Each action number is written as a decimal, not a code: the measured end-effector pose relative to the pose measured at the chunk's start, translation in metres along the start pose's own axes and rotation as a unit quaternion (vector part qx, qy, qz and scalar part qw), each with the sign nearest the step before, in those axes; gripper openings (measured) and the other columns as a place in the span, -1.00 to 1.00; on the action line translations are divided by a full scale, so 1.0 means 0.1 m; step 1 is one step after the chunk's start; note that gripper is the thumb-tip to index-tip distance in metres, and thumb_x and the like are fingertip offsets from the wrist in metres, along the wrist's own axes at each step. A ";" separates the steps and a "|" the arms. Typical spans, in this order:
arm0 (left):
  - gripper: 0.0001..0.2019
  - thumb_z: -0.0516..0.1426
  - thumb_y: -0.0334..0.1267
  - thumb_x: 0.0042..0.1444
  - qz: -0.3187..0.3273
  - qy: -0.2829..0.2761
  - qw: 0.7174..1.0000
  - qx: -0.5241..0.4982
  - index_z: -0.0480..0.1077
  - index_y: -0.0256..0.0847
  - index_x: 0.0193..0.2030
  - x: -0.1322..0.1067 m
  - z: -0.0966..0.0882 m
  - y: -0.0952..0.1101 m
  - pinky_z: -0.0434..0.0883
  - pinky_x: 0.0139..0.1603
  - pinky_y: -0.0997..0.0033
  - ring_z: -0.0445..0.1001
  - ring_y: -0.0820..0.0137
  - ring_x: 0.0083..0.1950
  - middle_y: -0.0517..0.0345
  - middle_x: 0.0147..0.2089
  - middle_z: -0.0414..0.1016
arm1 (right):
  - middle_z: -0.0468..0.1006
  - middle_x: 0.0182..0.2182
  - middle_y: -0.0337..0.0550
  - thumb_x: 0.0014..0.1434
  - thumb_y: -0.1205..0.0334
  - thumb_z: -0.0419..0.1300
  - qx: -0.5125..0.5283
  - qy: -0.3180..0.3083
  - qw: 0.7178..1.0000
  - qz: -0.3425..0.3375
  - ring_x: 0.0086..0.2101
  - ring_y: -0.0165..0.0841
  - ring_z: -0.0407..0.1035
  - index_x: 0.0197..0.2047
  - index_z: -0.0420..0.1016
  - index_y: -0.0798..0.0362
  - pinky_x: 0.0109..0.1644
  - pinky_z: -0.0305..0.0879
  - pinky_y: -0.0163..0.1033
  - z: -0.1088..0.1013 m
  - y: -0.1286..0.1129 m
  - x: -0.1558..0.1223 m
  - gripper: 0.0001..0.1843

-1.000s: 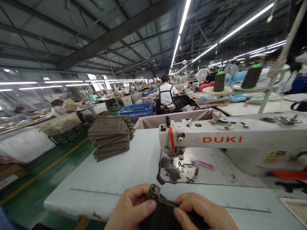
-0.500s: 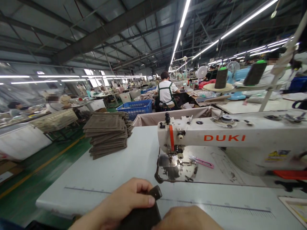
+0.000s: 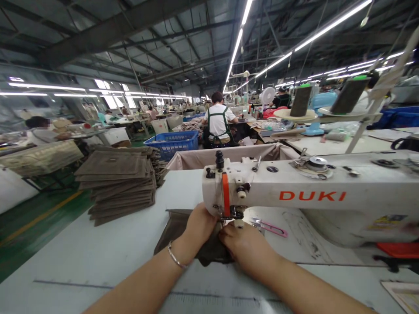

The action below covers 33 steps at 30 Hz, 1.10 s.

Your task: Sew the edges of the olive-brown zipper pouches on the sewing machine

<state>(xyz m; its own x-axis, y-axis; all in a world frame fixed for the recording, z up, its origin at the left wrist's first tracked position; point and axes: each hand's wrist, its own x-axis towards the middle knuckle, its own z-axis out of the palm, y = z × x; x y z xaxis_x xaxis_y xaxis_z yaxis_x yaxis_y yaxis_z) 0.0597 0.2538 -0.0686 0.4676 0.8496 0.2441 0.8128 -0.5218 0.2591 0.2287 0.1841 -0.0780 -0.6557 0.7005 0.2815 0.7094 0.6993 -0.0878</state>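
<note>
A dark brown fabric piece [image 3: 212, 253] lies under the head of the white sewing machine [image 3: 265, 183], at the needle. My left hand [image 3: 200, 224], with a bracelet at its wrist, grips the fabric on the left of the needle; its fingertips are partly hidden by the machine head. Close by on the right, my right hand [image 3: 245, 244] has its fingers curled on the same fabric near the presser foot. The needle and the fabric's edge there are mostly covered by my hands.
A tall stack of brown fabric pieces [image 3: 121, 183] stands on the table's left. Pink-handled thread snips [image 3: 273, 229] lie under the machine arm. Behind the table are a cloth-lined bin [image 3: 193, 160], a blue basket [image 3: 173, 144] and a seated person [image 3: 218, 120]. Thread cones [image 3: 301, 100] stand right.
Both hands have moved forward from the table's front edge to the needle, bringing the dark brown piece under the machine head. The view has shifted slightly right.
</note>
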 end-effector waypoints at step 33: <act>-0.65 0.00 -0.52 0.26 0.151 -0.059 0.987 -0.009 0.40 -0.19 0.11 -0.52 -0.12 0.01 0.35 0.20 0.13 0.37 0.22 0.17 0.03 0.14 0.46 | 0.60 -0.14 -0.12 0.21 0.37 0.18 0.019 0.115 0.992 -0.049 -0.08 -0.27 0.42 -0.15 0.54 0.11 0.01 0.36 -0.21 0.19 -0.12 -0.23 -0.85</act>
<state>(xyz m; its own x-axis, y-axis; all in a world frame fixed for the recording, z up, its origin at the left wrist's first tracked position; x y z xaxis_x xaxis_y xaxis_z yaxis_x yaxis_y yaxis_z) 0.0322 0.2081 -0.0694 0.7258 0.6573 0.2026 0.6242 -0.7532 0.2076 0.2304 0.1624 -0.1014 -0.6415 0.5807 0.5012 0.6317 0.7706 -0.0843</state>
